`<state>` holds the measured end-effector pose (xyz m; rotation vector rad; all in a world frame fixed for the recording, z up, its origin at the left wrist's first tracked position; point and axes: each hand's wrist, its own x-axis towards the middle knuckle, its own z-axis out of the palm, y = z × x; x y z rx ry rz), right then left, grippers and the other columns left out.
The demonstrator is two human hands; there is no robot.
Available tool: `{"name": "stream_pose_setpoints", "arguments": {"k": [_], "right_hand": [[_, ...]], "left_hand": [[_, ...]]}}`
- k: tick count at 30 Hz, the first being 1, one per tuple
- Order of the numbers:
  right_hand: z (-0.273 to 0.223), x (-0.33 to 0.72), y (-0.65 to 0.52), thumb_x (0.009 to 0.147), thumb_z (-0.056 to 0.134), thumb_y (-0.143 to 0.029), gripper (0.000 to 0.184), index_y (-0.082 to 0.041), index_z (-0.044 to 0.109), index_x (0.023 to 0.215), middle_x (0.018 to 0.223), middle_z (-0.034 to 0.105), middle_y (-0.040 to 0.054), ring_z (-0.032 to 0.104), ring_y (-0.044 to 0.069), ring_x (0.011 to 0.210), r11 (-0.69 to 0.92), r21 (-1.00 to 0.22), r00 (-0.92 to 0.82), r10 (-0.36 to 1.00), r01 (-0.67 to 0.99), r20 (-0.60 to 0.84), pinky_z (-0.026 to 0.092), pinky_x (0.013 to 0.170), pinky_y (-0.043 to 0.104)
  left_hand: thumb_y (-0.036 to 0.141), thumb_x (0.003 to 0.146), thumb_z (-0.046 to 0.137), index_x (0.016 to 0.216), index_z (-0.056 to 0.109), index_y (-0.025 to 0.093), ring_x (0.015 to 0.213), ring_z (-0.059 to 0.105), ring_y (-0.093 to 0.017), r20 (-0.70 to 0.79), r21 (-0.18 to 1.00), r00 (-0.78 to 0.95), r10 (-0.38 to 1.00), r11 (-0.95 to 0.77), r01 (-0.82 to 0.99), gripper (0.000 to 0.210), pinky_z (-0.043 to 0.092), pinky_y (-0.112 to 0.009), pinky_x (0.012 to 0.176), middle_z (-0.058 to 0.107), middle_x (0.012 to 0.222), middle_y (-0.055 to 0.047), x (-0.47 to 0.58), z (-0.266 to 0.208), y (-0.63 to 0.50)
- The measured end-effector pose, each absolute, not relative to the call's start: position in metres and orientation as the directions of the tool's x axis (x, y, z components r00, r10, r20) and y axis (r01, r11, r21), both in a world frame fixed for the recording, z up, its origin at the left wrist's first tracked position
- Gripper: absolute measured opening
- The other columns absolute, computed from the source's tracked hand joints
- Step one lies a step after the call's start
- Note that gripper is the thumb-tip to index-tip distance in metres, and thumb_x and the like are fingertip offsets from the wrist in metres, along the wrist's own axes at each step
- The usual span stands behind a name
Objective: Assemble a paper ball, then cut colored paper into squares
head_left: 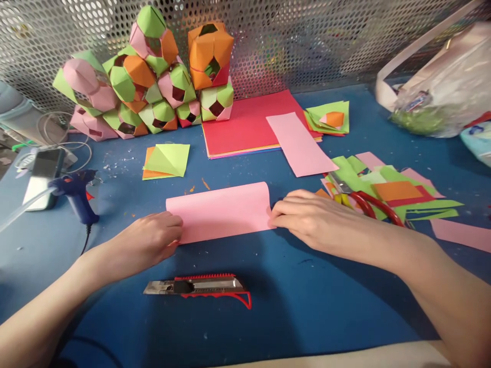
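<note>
A sheet of pink paper lies in front of me, bent over into a soft curve along its far side. My left hand is closed on its near left corner. At the right end, my right hand pinches the paper's near corner between thumb and fingers. Closer to me than the sheet, a utility knife with a red frame rests flat, its blade end pointing left. Beyond the paper sits a small stack of green and orange squares.
Folded paper balls are piled against the perforated metal panel. Red sheets and a pink strip lie at the back. Scissors rest on paper scraps at right. A blue glue gun stands at left.
</note>
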<state>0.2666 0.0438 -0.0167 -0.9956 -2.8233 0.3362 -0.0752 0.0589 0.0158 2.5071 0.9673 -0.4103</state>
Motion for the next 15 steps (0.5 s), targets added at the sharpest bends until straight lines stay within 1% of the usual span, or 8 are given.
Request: {"name": "stream_pose_setpoints", "arguments": {"k": [4,9,15], "right_hand": [[-0.0143,0.2662,0.0447,0.087,0.038,0.005,0.04,-0.018,0.071,0.089,0.089,0.067,0.0038,0.055,0.017,0.083,0.765,-0.25,-0.785,0.618,0.594,0.025,0.043,0.077,0.032],[-0.013,0.2672,0.0449,0.09,0.037,0.001,0.039,-0.018,0.071,0.09,0.09,0.066,0.0049,0.054,0.019,0.088,0.759,-0.268,-0.788,0.615,0.593,-0.001,0.044,0.078,0.033],[-0.0138,0.2693,0.0445,0.092,0.036,-0.002,0.039,-0.019,0.071,0.089,0.089,0.065,0.0051,0.053,0.019,0.087,0.758,-0.271,-0.788,0.615,0.594,-0.008,0.044,0.079,0.035]], "left_hand": [[0.01,0.091,0.042,0.08,0.056,0.017,0.081,0.054,-0.016,-0.386,0.285,0.727,0.567,-0.676,0.679,0.019,0.038,-0.028,0.069,0.057,0.089,-0.003,-0.0766,0.0141,0.0589],[0.01,0.091,0.043,0.08,0.055,0.017,0.081,0.055,-0.016,-0.366,0.294,0.741,0.563,-0.686,0.666,0.018,0.039,-0.028,0.069,0.058,0.089,-0.003,-0.0774,0.0133,0.0594],[0.009,0.092,0.043,0.078,0.054,0.017,0.08,0.054,-0.016,-0.368,0.285,0.745,0.556,-0.695,0.66,0.019,0.039,-0.027,0.068,0.057,0.087,-0.003,-0.0764,0.0137,0.0598]]}}
